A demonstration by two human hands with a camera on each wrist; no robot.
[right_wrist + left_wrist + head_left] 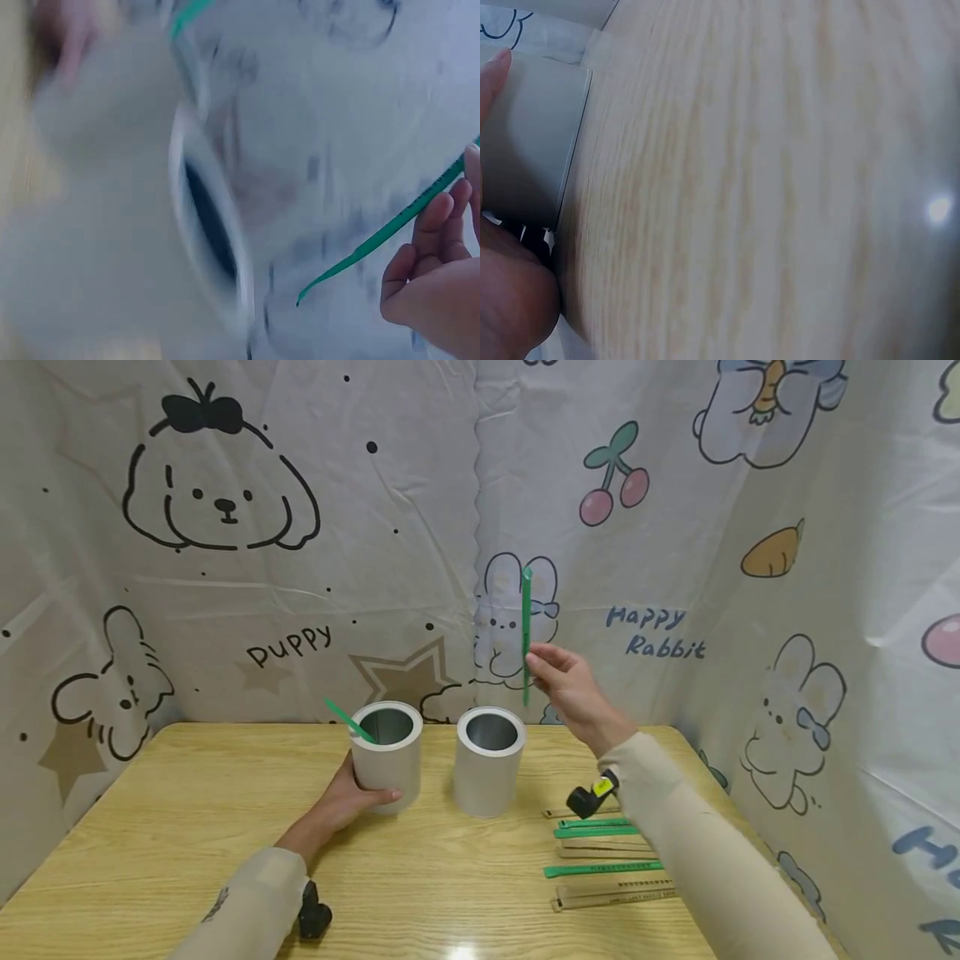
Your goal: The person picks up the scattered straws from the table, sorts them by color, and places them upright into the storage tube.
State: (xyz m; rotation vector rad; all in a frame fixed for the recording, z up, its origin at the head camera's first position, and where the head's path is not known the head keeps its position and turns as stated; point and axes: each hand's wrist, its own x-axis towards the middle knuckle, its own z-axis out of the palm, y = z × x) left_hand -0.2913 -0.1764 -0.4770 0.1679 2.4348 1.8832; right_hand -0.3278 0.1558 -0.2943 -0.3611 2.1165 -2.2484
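Note:
My left hand (352, 795) wraps round the lower side of a white cylinder (390, 768), its thumb across the front. This cylinder is open at the top, with a grey inside, and a green stick (347, 718) leans out over its left rim. My right hand (573, 689) pinches a long, thin green wrapped stick (527, 610) with dark print, held nearly upright above the table. Below and left of that hand stands a second white cylinder (487, 777), open at the top. In the right wrist view the held stick (397, 221) tapers to a crumpled end.
Several green (603, 870) and brown (615, 892) wrapped sticks lie in a row at the table's right, partly behind my right forearm. The wooden table (450, 885) meets a printed cloth (420, 527) at its back edge.

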